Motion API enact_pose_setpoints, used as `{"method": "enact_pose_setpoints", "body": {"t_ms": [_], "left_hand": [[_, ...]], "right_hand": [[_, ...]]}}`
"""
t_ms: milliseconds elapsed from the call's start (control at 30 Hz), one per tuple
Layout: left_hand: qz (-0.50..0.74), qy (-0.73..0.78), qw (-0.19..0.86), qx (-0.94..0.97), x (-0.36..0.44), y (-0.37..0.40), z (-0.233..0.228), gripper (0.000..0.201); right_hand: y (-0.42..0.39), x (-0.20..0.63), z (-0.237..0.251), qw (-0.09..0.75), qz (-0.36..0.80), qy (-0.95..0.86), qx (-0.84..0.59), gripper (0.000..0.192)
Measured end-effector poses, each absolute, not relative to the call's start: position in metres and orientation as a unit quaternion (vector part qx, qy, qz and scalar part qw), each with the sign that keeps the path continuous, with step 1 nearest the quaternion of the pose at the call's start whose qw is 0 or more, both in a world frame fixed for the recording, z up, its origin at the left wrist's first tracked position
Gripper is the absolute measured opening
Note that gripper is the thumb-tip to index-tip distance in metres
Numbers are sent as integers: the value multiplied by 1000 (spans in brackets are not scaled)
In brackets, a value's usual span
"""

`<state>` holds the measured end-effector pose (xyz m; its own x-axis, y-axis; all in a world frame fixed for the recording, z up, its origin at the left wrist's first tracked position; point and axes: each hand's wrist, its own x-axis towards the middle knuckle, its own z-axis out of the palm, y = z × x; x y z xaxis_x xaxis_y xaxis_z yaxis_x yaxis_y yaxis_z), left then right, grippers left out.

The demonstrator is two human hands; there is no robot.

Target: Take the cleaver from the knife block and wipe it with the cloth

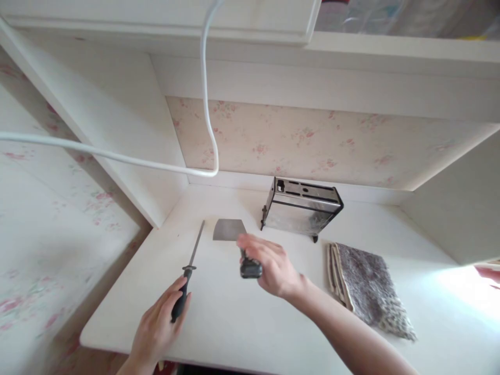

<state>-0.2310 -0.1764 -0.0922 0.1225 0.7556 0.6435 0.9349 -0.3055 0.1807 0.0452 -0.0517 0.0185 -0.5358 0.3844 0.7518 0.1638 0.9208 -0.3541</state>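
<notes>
My left hand (160,315) has its fingers round the black handle of a honing steel (197,242), whose thin metal rod points up and away over the white counter. In my right hand (273,263) is a cleaver (229,229), gripped by its dark handle. The cleaver's wide, flat blade reaches forward and left of the fist, to the right of the rod's tip. Rod and blade are apart. Part of the cleaver's handle is hidden by my fingers.
A knife block (302,213) with a slotted metal top and clear front stands near the back wall. A folded grey-brown towel (365,284) lies at the right of the white counter (234,323). A white cable (148,162) hangs across the upper left, below a cabinet.
</notes>
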Motion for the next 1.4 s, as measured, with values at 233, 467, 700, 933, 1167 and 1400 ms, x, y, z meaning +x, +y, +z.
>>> {"method": "enact_pose_setpoints", "body": {"t_ms": [233, 467, 700, 933, 1167, 1400], "left_hand": [[-287, -605, 178, -721, -245, -191, -95, 29], [-261, -627, 176, -712, -251, -190, -102, 36], [-249, -655, 154, -696, -249, -187, -108, 38], [-255, -676, 122, -680, -252, -187, -110, 31], [-362, -669, 85, -644, -235, -164, -79, 23], [-393, -651, -269, -591, -161, -90, -30, 27]], "right_hand": [[-61, 6, -54, 360, 21, -929, -85, 22], [-77, -8, -84, 286, -13, -957, -50, 14], [-78, -11, -83, 221, 55, -972, -60, 18], [-67, -7, -88, 168, 131, -974, -78, 23], [-68, -3, -77, 135, 239, -958, -83, 24], [-60, 72, -27, 303, 380, -786, -382, 27]]}}
